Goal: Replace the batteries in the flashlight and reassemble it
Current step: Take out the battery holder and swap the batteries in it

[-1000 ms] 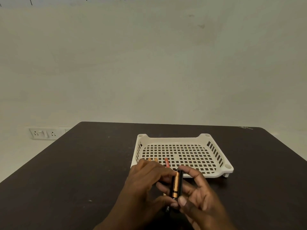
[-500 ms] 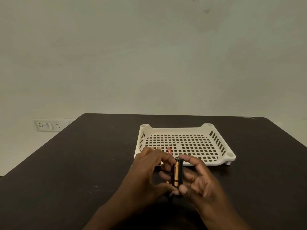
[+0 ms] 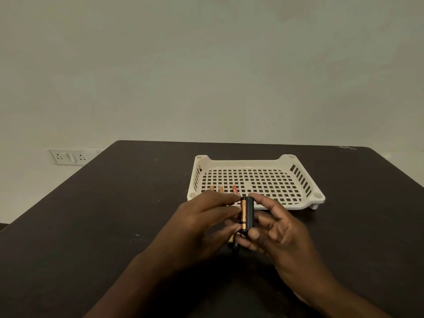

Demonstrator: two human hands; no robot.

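A black battery holder (image 3: 249, 214) stands upright between both hands, just in front of the white tray. A copper and black battery (image 3: 243, 214) sits in its left slot. My right hand (image 3: 275, 228) pinches the holder, forefinger on top and thumb at the bottom. My left hand (image 3: 202, 223) has its fingertips against the battery's side. Another dark battery (image 3: 232, 241) shows partly under my left fingers. Several spare batteries (image 3: 234, 190), orange and tan, lie at the tray's near left. The flashlight body is not visible.
The white perforated tray (image 3: 296, 164) stands on the dark table (image 3: 114, 214) beyond my hands. A wall socket plate (image 3: 66, 157) is on the wall at the left. The table's far edge meets a plain wall.
The camera has tilted, so the table and tray sit higher in view. Both hands keep their hold on the holder; my left fingertips have shifted slightly along the battery.
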